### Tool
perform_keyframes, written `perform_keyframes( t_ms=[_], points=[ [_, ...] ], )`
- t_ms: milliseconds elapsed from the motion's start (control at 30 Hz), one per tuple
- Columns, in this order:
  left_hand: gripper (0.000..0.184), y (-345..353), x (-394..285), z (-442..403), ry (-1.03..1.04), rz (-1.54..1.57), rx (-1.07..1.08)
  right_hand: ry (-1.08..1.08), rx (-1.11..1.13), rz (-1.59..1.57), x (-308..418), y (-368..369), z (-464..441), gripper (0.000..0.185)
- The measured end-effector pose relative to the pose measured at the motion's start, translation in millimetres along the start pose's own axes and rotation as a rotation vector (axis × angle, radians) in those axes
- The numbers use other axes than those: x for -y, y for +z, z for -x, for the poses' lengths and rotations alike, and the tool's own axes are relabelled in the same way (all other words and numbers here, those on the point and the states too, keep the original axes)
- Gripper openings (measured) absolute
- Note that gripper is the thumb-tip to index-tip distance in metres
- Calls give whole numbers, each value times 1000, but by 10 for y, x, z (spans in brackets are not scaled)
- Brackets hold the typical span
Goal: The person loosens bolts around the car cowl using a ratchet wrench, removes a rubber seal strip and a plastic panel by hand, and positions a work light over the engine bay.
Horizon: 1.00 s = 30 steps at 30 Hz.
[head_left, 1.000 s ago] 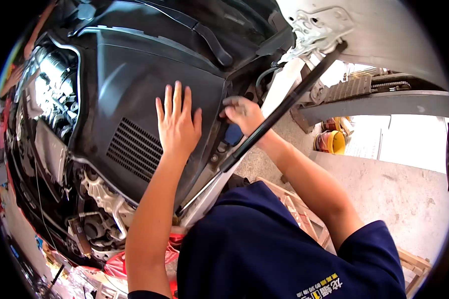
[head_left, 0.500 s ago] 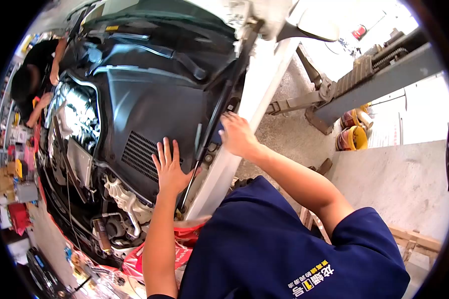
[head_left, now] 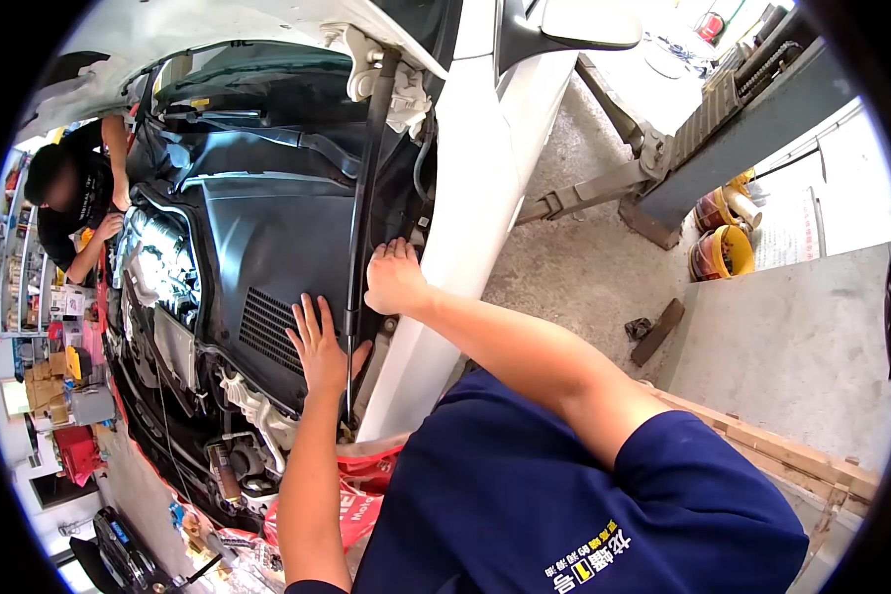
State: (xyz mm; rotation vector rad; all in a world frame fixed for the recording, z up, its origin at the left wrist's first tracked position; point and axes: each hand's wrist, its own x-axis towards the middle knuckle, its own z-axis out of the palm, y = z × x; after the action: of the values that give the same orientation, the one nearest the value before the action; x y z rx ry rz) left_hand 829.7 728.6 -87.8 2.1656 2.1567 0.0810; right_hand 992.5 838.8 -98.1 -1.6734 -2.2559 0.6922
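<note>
My left hand (head_left: 319, 354) lies with spread fingers on the black plastic cover (head_left: 277, 223), beside its slotted vent (head_left: 270, 325). Its thumb reaches toward the thin rod of the hood strut (head_left: 366, 198). On the other side of the strut, my right hand (head_left: 398, 281) is at the edge of the engine bay near the white fender (head_left: 441, 307). The right fingers are bent and close together, tips pointing down; whatever lies under them is hidden.
Across the engine bay a co-worker (head_left: 74, 193) leans in with both hands near a brightly lit engine part (head_left: 163, 259). The raised hood (head_left: 238, 25) hangs overhead. A red fender cover (head_left: 351, 500) drapes the front edge. Right stand a lift post (head_left: 752, 148) and yellow buckets (head_left: 723, 252).
My head view has shifted, showing more of the raised hood and strut. The right hand's fingers have bent and drawn together; the left hand stays spread on the cover.
</note>
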Motion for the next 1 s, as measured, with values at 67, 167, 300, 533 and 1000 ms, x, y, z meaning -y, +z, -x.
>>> perform_keyframes(
  t_ms=[67, 167, 300, 533, 1000],
  points=[
    [115, -36, -26, -10, 1, -8, -17, -17, -58, 2, -44, -81, 31, 63],
    [116, -62, -22, 1, -37, 11, 55, -148, 266, -14, -218, -441, -61, 36],
    [119, -37, -8, -15, -42, -36, 83, -467, -121, 320, -541, -602, -536, 14],
    [117, -116, -65, -12, -74, 32, 67, -918, 113, 743, -598, -584, -934, 15],
    [116, -207, 194, -19, -48, 244, 112, -717, 396, 598, -652, -678, -1028, 16]
  ],
)
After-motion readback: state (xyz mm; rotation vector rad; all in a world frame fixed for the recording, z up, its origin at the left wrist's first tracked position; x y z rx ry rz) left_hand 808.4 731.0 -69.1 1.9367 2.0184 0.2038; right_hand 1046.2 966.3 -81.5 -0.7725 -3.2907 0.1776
